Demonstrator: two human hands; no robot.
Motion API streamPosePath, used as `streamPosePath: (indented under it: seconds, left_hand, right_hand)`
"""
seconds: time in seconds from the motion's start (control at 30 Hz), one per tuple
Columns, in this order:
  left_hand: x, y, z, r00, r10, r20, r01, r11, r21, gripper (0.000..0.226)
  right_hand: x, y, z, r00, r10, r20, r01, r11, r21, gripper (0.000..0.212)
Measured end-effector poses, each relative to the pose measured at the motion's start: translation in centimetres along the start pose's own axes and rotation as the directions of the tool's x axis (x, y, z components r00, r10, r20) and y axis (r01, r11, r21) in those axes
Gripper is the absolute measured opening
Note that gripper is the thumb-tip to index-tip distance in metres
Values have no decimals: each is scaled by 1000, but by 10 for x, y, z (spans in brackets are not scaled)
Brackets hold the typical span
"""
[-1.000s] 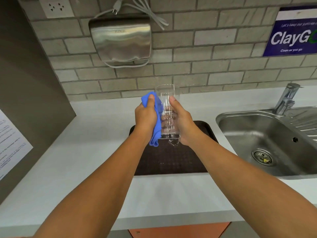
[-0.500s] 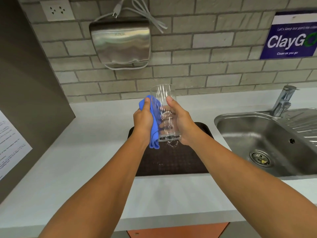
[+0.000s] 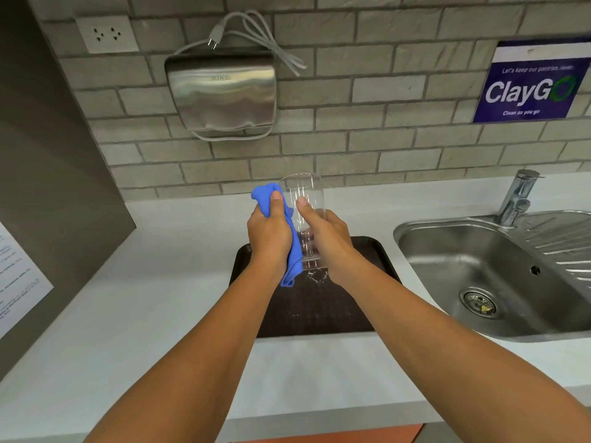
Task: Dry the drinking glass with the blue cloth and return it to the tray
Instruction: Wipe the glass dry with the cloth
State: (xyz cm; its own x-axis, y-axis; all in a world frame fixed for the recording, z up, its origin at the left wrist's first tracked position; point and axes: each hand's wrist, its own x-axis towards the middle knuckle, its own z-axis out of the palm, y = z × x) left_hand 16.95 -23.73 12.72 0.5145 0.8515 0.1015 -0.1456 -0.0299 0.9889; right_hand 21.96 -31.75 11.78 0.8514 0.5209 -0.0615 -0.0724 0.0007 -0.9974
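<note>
Item: tall clear drinking glass [image 3: 302, 199], upright, held above the dark brown textured tray [image 3: 319, 308] on the white counter [image 3: 160, 282], so any drips would fall there. Right hand [image 3: 326, 241] closed round its lower body, steadying it. Left hand [image 3: 270, 235] closed on the crumpled blue cloth [image 3: 292, 251], pressing it against the glass's left wall for wiping. Steel sink [image 3: 479, 266] nearby, right. Drying apparently underway; return pending.

Right hand [image 3: 326, 238] grips upright glass [image 3: 303, 199]; left hand [image 3: 268, 235] presses blue cloth [image 3: 292, 263] against it; above tray [image 3: 319, 308].
</note>
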Motion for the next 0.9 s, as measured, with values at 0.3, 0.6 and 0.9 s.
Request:
streamPosePath:
  seconds: [0.3, 0.6, 0.9]
  left_hand:
    - [-7, 6, 0, 978, 206, 22, -207, 972, 114, 27]
    - [0, 8, -8, 996, -58, 65, 55, 997, 55, 36]
    - [0, 14, -20, 966, -229, 117, 226, 973, 38, 39]
  right_hand:
    - [-3, 3, -2, 998, -69, -5, 69, 993, 97, 54]
    - [-1, 2, -4, 996, 21, 83, -37, 979, 201, 51]
    - [-9, 5, -11, 954, 12, 299, -121, 929, 350, 54]
